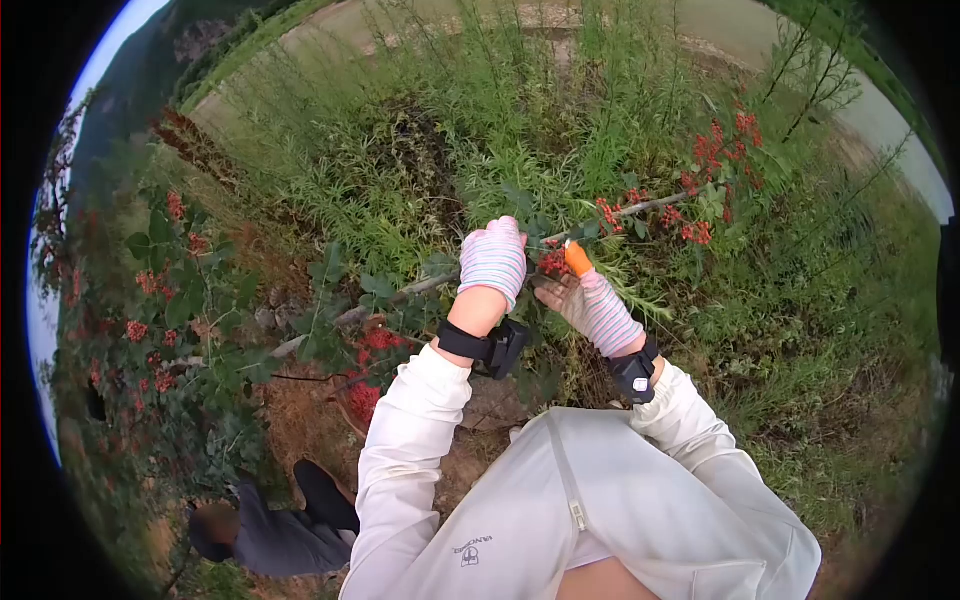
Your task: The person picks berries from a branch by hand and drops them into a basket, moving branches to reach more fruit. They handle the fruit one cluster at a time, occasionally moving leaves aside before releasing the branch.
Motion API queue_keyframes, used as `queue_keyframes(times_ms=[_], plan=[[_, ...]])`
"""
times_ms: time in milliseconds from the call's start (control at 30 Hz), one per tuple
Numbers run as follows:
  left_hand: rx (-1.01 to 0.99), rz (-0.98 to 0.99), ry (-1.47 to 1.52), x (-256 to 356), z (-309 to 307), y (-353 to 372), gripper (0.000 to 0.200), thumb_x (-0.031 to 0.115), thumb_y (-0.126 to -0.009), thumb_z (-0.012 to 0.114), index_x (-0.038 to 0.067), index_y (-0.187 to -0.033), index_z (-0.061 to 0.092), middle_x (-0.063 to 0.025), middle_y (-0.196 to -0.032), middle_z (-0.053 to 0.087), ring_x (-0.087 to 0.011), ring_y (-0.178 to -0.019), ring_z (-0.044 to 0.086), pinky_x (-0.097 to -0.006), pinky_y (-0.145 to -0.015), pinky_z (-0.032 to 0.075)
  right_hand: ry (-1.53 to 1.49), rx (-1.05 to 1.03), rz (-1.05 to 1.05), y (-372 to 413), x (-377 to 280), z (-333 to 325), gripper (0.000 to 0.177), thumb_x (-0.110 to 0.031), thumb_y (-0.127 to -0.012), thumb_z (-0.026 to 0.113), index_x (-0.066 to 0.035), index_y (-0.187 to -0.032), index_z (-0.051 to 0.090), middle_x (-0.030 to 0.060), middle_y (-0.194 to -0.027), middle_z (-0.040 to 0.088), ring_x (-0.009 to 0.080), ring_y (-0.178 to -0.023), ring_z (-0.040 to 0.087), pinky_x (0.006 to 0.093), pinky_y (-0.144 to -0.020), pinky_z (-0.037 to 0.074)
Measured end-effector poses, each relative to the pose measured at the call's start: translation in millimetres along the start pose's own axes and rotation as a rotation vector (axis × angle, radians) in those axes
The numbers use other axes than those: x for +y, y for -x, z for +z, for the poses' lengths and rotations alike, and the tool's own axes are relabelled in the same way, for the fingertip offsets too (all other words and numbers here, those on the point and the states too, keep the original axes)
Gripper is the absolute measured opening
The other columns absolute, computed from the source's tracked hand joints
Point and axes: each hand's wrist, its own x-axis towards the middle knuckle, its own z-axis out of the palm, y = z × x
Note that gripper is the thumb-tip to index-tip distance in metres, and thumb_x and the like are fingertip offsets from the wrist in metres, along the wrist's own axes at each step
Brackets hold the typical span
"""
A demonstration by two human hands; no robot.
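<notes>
My left hand (493,262), in a striped fingerless glove, is closed around a thin branch of a leafy shrub; its fingertips are hidden behind the back of the hand. Just to its right hangs a cluster of small red berries (553,263). My right hand (592,302), in a matching glove, is cupped palm up beneath this cluster, thumb and fingers apart. An orange cover (577,259) sits on its thumb, close beside the berries. The branch (655,205) runs on to the upper right, bearing more red clusters (708,150).
A container of red berries (362,400) stands low, left of my left forearm. Another person (285,530) in dark clothes is at the lower left. More berry shrubs (150,285) grow on the left, and tall green weeds (580,130) ahead. Dark bands (632,375) are strapped on my wrists.
</notes>
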Motion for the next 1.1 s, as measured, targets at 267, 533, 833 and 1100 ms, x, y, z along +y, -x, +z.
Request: queue_keyframes(times_ms=[267,533,833,1100], plan=[[-0.017,0.006,0.022,3,-1,8,0.015,0.014,-0.08,0.058,0.001,-0.088,0.058,-0.0195,-0.079,0.061,-0.0374,-0.075,0.058,-0.0442,-0.069,0.046,0.081,0.309,-0.129,-23,-7,6,0.033,-0.018,-0.088,0.054,-0.005,-0.116,0.043,0.0139,-0.1,0.055,0.0265,-0.091,0.056,0.0494,-0.081,0.049],[-0.019,0.022,0.056,1,5,7,0.018,0.016,-0.08,0.059,0.002,-0.091,0.058,-0.0192,-0.083,0.061,-0.0373,-0.076,0.058,-0.0445,-0.07,0.045,0.091,0.161,-0.291,3,4,-3,0.041,-0.009,-0.079,0.062,-0.004,-0.114,0.041,0.0131,-0.111,0.053,0.0289,-0.1,0.056,0.0455,-0.086,0.049],[-0.032,0.022,0.041,-2,6,11,0.017,0.015,-0.079,0.06,0.003,-0.091,0.059,-0.0186,-0.083,0.061,-0.0362,-0.076,0.058,-0.0443,-0.07,0.045,-0.071,-0.012,-0.139,5,-4,-20,0.042,-0.01,-0.074,0.066,-0.002,-0.108,0.043,0.0154,-0.108,0.053,0.0334,-0.104,0.053,0.0483,-0.093,0.044],[0.079,0.074,0.065,-3,8,15,0.016,0.013,-0.078,0.059,0.002,-0.09,0.058,-0.0186,-0.079,0.06,-0.0372,-0.074,0.057,-0.0439,-0.071,0.045,-0.188,-0.071,-0.053,5,2,-26,0.048,-0.015,-0.072,0.072,0.005,-0.109,0.049,0.0194,-0.11,0.053,0.0313,-0.102,0.054,0.0456,-0.097,0.042]])
